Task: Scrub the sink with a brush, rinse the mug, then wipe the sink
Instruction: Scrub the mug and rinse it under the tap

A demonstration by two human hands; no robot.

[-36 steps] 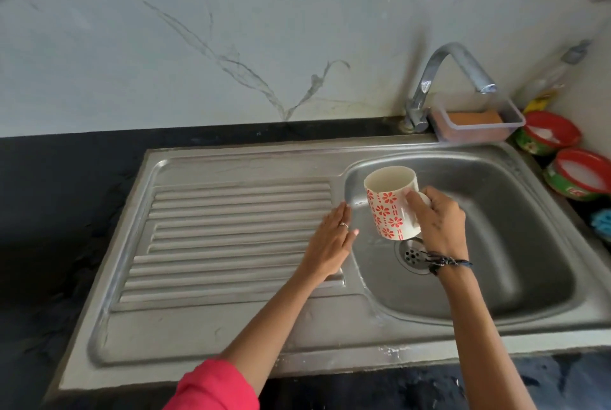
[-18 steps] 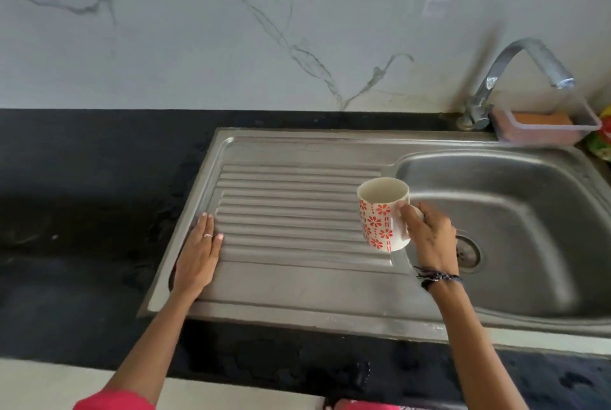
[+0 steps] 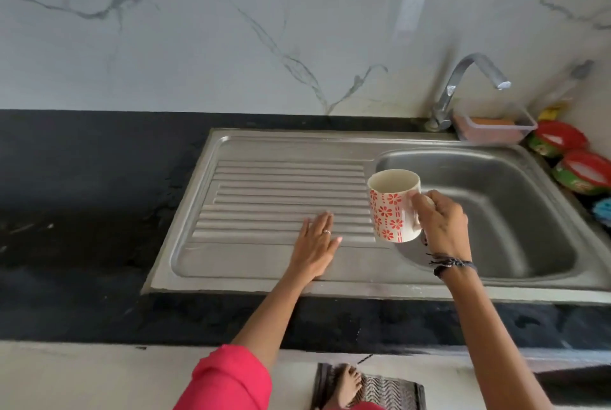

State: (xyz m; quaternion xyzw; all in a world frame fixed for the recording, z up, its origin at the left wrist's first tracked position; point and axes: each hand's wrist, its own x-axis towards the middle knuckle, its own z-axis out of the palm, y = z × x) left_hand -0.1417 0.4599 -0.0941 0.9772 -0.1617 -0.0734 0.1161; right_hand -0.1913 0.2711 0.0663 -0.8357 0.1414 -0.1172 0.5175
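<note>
Holding: right hand [image 3: 441, 222] has its fingers curled round the handle side of the mug [image 3: 393, 206], upright, above the seam between drainboard [image 3: 284, 191] and sink basin [image 3: 502, 198].
Left hand: left hand [image 3: 315, 244] lies flat, fingers straight, palm down on the drainboard's near edge, carrying nothing.
Progress: I judge scrubbing finished or skipped; no brush in view. Tap [image 3: 469, 79] shows no water, so I cannot confirm the rinse. Wiping apparently left.
Hidden: mug handle and drain covered by the right hand; mug interior looks empty, wetness unreadable; tubs [image 3: 562, 141] at right cut off.
</note>
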